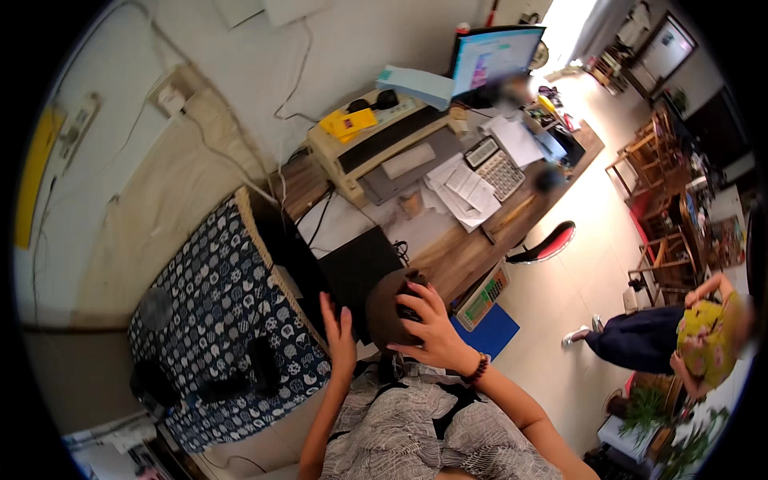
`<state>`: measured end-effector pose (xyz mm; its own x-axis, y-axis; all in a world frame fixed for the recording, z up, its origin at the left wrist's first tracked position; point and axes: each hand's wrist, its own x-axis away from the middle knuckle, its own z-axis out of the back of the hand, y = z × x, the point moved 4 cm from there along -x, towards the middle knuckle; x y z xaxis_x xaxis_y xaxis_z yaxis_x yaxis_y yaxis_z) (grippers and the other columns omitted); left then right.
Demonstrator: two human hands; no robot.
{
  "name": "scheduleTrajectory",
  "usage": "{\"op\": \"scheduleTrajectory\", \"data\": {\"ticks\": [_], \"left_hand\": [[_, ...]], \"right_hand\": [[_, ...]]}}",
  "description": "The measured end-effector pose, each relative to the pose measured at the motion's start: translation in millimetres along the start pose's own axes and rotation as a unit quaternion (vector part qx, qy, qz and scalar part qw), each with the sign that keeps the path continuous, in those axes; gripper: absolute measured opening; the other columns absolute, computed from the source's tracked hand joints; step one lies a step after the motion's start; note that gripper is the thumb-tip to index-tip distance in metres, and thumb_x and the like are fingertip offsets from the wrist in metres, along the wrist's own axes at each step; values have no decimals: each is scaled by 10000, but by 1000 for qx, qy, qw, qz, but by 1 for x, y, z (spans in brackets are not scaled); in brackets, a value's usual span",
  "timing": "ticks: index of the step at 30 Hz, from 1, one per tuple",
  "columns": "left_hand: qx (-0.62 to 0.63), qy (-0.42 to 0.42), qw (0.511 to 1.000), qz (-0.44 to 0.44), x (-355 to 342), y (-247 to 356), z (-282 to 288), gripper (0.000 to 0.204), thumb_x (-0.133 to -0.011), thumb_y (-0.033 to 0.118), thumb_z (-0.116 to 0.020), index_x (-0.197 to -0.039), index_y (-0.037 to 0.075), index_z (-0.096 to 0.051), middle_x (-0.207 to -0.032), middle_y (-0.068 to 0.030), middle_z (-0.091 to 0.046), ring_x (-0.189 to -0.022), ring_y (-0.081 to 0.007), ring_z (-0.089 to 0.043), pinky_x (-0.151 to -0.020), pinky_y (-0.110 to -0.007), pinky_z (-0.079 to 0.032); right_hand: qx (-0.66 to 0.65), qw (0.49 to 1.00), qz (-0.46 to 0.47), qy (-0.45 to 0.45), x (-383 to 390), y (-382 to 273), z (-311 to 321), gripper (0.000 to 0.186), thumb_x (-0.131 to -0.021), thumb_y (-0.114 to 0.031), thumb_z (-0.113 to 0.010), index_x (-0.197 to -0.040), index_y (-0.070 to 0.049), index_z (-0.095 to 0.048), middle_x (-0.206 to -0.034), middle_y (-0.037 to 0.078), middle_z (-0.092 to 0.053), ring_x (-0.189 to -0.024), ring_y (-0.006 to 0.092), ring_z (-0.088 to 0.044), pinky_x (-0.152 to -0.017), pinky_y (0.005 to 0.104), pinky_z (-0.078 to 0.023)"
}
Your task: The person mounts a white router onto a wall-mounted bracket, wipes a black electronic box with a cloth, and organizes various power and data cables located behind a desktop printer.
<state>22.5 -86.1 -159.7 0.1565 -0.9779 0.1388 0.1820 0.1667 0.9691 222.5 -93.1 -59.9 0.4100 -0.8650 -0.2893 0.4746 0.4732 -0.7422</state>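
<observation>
Just in front of my body is a dark brown, rounded object (387, 310), whose exact kind I cannot make out. My right hand (438, 330), with a beaded bracelet at the wrist, curls its fingers over the object's right side. Under those fingers shows a small black part. On the other side my left hand (340, 340) is raised with fingers stretched out. It looks apart from the brown object and holds nothing. A flat black panel or case (360, 266) lies just beyond both hands, by the desk's near end.
A patterned blue cloth (220, 312) covers a surface at left, with dark items on it. The wooden desk (448, 254) bears a printer (416, 132), papers, a calculator (496, 166) and a monitor (498, 60). A scale (485, 298) stands below its edge. Another person (664, 340) is at right.
</observation>
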Motion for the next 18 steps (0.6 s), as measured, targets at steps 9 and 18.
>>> {"op": "scheduleTrajectory", "data": {"ticks": [9,18], "left_hand": [[213,-6,975,69,-3,-38,-34,592,-1036,436,-206,-1525,129,-74,-1505,-148,-258,-1358,-263,-312,-1094,-335,-289],[204,30,974,92,-4,-20,-37,615,-1019,396,-378,-1500,60,-193,-1507,-116,-278,-1336,-216,-323,-1085,-300,-272]], "right_hand": [[220,974,-16,-47,-45,24,-60,345,-830,-358,-649,-1076,-118,-617,-1446,142,-351,-1368,413,-224,-1037,692,-137],[236,969,-35,60,-116,63,-63,382,-850,-347,-648,-1126,-84,-620,-1377,116,-427,-1327,356,-308,-1005,615,-239]]}}
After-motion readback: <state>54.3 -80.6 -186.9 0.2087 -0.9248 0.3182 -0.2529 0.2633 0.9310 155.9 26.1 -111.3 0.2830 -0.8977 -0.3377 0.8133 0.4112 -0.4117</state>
